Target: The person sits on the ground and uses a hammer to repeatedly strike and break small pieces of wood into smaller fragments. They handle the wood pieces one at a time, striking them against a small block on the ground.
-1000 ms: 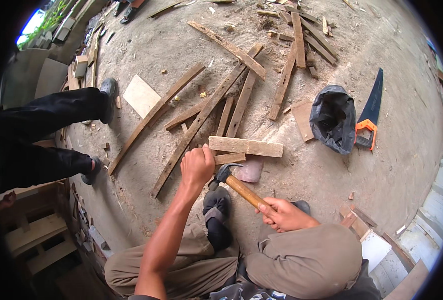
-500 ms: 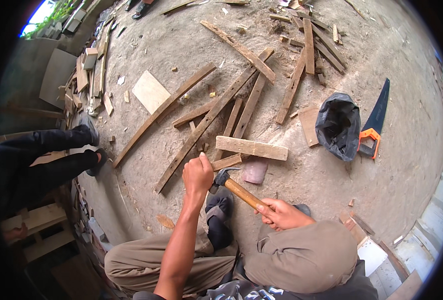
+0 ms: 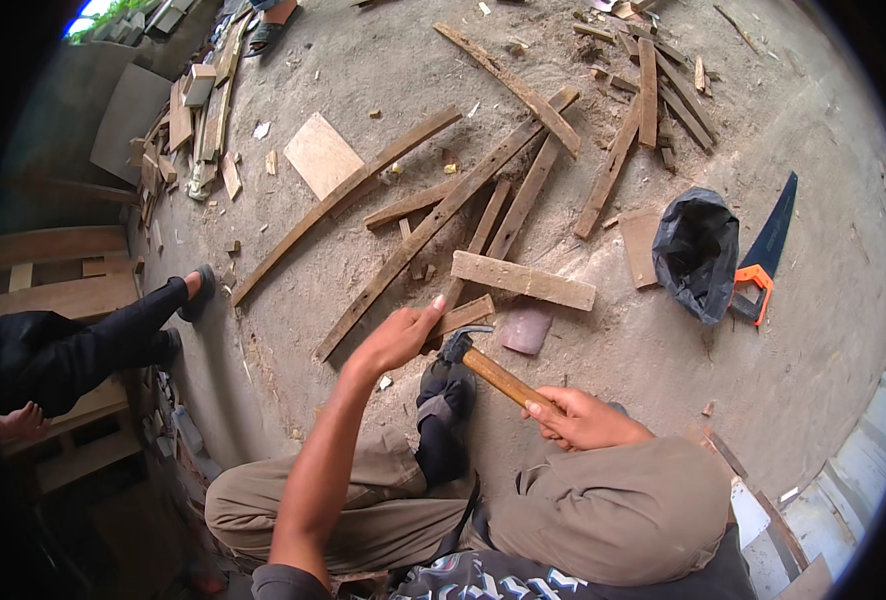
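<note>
The work looks to be partway through, though how much is finished cannot be judged firmly: the hammer (image 3: 508, 378) is in hand and a short block (image 3: 466, 318) lies by the left hand (image 3: 398, 338), but no finished joint or fully cleaned piece can be made out. Many long strips (image 3: 443, 222) lie loose and crossed on the floor (image 3: 363, 390) beyond, with a further pile (image 3: 648, 95) farther off, so much of the wood seems left to deal with. The right hand (image 3: 588, 418) has its fingers wrapped around the lower handle, closed firmly on it; the hammer's head rests or hangs just beside the block's near edge, above the shoe (image 3: 446, 390), and contact cannot be told. The left hand reaches to the block's left end, thumb side uppermost and extended; its other fingers are mostly hidden, so whether they grip the block, something small, or merely touch it cannot be told. A pale plank (image 3: 523, 279) lies just beyond the block, with a pink piece (image 3: 526, 330) near it. The saw (image 3: 763, 250) lies unheld beside the black bag (image 3: 696, 255), well apart from both hands.
</note>
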A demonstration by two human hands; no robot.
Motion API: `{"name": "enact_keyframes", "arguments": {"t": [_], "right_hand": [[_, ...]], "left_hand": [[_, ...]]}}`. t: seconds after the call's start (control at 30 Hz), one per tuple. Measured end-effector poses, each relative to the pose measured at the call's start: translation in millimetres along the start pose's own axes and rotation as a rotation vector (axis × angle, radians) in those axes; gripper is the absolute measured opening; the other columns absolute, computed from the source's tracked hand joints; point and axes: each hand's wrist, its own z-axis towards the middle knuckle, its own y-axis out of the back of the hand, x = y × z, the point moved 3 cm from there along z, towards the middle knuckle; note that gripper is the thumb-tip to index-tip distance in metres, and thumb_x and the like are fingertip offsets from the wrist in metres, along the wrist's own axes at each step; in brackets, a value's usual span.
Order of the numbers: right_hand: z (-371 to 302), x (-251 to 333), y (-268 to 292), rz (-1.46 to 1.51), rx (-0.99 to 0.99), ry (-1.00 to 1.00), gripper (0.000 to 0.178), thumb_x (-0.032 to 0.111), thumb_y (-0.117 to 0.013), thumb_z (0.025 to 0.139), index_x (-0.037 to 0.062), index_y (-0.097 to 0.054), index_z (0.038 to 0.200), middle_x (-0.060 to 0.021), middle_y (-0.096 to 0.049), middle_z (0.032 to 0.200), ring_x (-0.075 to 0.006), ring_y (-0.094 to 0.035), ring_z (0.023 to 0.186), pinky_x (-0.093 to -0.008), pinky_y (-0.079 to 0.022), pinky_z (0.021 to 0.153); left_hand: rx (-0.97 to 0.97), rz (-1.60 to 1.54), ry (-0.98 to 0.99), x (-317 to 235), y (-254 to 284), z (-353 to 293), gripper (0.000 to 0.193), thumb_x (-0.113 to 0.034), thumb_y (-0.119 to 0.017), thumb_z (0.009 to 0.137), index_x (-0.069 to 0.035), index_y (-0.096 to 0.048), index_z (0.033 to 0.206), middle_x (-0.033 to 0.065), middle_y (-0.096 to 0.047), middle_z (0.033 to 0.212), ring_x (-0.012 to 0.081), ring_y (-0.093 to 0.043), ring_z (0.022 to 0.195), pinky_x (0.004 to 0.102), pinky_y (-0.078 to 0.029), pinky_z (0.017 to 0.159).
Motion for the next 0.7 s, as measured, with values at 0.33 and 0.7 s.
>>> {"name": "enact_keyframes", "arguments": {"t": [0.33,0.7], "right_hand": [[-5.5,-10.2,-20.6,0.174,0.048,0.024,0.034,0.038,-0.044,0.106,0.0047,-0.050,0.111,0.0039,-0.038,0.065,-0.0035,-0.030,0.051,-0.0216,-0.028,0.045],[-0.1,-10.8,-5.8,0.285,-0.207,-0.013,0.036,0.046,-0.044,0.104,0.0097,-0.045,0.105,0.0037,-0.040,0.068,-0.0032,-0.035,0.049,-0.0217,-0.033,0.041]], "left_hand": [[-0.247,0.143,-0.144,-24.8,4.0,-28.1,0.075,-0.065,-0.046,0.094,0.005,-0.071,0.085,0.0113,-0.053,0.053,0.0171,-0.049,0.050,0.0393,-0.039,0.050],[-0.582,-0.312,-0.117,-30.8,-68.8,-16.9,0.062,-0.054,-0.048,0.099,0.007,-0.058,0.099,0.0194,-0.063,0.074,0.0236,-0.057,0.066,0.0409,-0.046,0.061]]}}
